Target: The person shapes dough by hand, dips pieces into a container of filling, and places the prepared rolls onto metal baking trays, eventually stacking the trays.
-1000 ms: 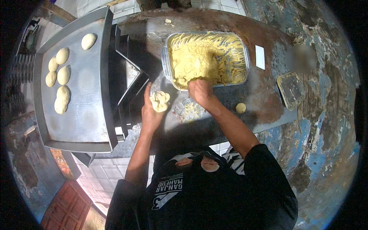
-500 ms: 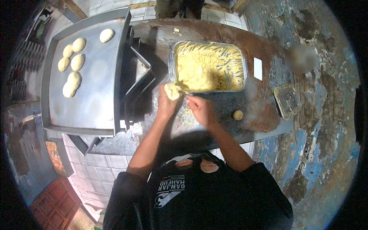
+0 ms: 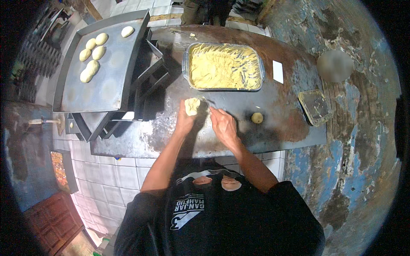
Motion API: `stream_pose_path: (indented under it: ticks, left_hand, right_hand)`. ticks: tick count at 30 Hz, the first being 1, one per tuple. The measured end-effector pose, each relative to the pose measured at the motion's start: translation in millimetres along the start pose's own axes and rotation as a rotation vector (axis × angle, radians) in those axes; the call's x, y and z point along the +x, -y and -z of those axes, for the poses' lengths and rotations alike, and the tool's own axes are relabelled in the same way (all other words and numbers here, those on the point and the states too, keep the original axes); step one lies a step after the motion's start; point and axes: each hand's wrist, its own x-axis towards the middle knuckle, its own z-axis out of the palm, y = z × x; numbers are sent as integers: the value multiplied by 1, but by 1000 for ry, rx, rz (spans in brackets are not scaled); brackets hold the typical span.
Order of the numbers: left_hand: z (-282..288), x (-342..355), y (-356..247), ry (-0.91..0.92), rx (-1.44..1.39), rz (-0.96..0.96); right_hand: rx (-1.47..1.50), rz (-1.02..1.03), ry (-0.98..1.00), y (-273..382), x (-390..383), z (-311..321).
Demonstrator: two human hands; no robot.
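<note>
My left hand [image 3: 183, 121] is closed around a piece of pale dough [image 3: 192, 106], its top uneven and creamy yellow. Just to the right, my right hand [image 3: 224, 125] grips a thin tool [image 3: 209, 104] whose end points toward the dough; its exact kind is too small and blurred to tell. Beyond both hands stands a clear glass dish [image 3: 262, 70] with soft yellow filling [image 3: 213, 68] spread in it, thinner on the right side. A small round dough ball [image 3: 257, 117] lies on the table to the right of my right hand.
At left, a large metal tray [image 3: 92, 100] with several dough balls [image 3: 98, 53] rests on other stacked trays [image 3: 147, 81]. The worn table [image 3: 282, 111] also holds a white card [image 3: 278, 71] and a smeared rectangular lid or tray [image 3: 315, 107]. A person's legs [image 3: 205, 13] show across the table.
Both hands have drawn back from the dish's near left corner, the left still with the dough and the right with the tool. The whole view has shifted a little.
</note>
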Motion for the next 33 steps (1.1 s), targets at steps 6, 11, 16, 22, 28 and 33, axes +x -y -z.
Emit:
stream_pose_path:
  ticks: [6,11,16,22,28,33]
  left_hand:
    - [-18,-15,-14,-89,175,-15]
    - [1,-23,27,-128,106,-34]
    - [-9,-56,11,143,-355,100]
    - [-25,-85,-10,152,-103,-52]
    - [-26,-93,-23,77,-278,-25]
    - [-35,-115,-56,314,-705,151]
  right_hand:
    - [-255,135,218,6,-46,-1]
    - [-228,103,178,-27,-72,-2]
    - [72,-63,-7,-66,-49,-21]
    - [445,-184,161,10,-18,20]
    - [668,12,121,17,-53,49]
    - [349,212,48,15,-87,56]
